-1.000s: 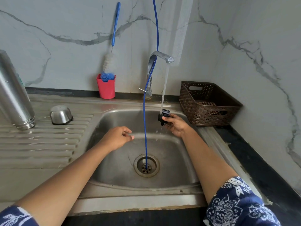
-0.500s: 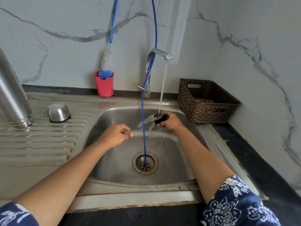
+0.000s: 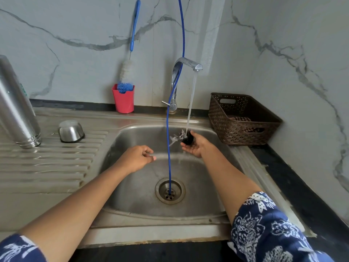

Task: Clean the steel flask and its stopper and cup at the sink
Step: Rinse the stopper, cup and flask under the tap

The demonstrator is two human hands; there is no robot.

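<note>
My right hand (image 3: 196,146) holds the black stopper (image 3: 187,139) under the stream running from the tap (image 3: 186,65), and water splashes off it to the left. My left hand (image 3: 138,157) hovers over the sink basin (image 3: 136,186) with loosely curled fingers, holding nothing. The steel flask (image 3: 15,108) stands mouth down on the draining board at the far left. The steel cup (image 3: 71,131) sits upside down on the board beside it.
A blue hose (image 3: 168,148) hangs down into the drain (image 3: 170,190). A red holder (image 3: 123,100) with a blue-handled bottle brush (image 3: 127,69) stands by the wall. A brown basket (image 3: 241,120) sits right of the sink on the dark counter.
My right hand has turned the stopper under the stream, palm now facing more upward, and the water splashes differently. My left hand has stayed nearly still.
</note>
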